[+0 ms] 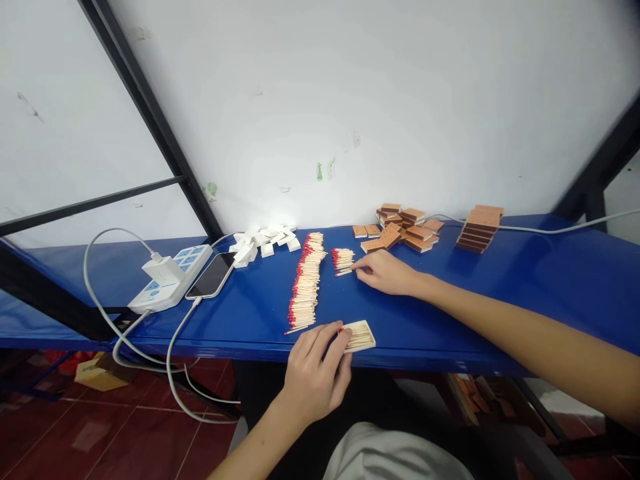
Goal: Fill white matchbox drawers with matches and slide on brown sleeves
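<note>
Near the table's front edge, my left hand grips the left end of a white matchbox tray with thumb and fingers. Red-headed matches lie side by side inside it. My right hand is closed in a pinch at the bare ends of a small group of matches; its fingertips touch the lowest one. How many sticks are between those fingers is hidden. Left of this group runs a long row of matches, heads toward the left.
Empty white trays lie heaped at the back left. Brown matchboxes are piled behind my right hand, and a neat stack of matchboxes stands farther right. A phone, a power strip and looping cables occupy the left.
</note>
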Tool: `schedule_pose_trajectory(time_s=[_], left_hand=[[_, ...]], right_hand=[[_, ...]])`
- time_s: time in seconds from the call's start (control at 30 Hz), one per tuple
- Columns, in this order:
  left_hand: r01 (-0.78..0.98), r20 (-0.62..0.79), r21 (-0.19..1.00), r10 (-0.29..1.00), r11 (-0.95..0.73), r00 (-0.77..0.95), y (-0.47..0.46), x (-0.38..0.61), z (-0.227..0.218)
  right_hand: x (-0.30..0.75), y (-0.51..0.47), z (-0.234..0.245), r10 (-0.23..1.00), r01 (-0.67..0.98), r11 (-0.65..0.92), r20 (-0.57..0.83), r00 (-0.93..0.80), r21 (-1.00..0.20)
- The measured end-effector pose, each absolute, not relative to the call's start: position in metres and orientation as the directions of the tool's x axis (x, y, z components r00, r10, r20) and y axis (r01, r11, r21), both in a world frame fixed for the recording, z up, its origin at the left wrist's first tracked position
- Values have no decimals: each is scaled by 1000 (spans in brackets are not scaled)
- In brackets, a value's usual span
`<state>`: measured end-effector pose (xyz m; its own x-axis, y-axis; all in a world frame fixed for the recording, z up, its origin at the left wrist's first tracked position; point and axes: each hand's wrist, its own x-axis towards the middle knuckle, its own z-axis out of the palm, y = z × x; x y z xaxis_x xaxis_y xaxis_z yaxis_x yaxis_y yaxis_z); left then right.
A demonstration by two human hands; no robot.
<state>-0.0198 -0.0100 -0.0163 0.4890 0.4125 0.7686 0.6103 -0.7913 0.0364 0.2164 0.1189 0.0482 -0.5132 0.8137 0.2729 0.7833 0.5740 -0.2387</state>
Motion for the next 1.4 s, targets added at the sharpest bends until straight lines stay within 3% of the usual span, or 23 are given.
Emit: schedule_pose_trajectory(time_s=[0.97, 1.4], left_hand=[[626, 776, 20, 407, -779, 482, -9, -19, -16], [624, 768, 30, 417, -781, 486, -10, -19, -16]], right_hand=[[212, 114, 45, 819, 789, 569, 247, -518, -230], [210, 112, 46, 832, 785, 548, 281, -477, -290]])
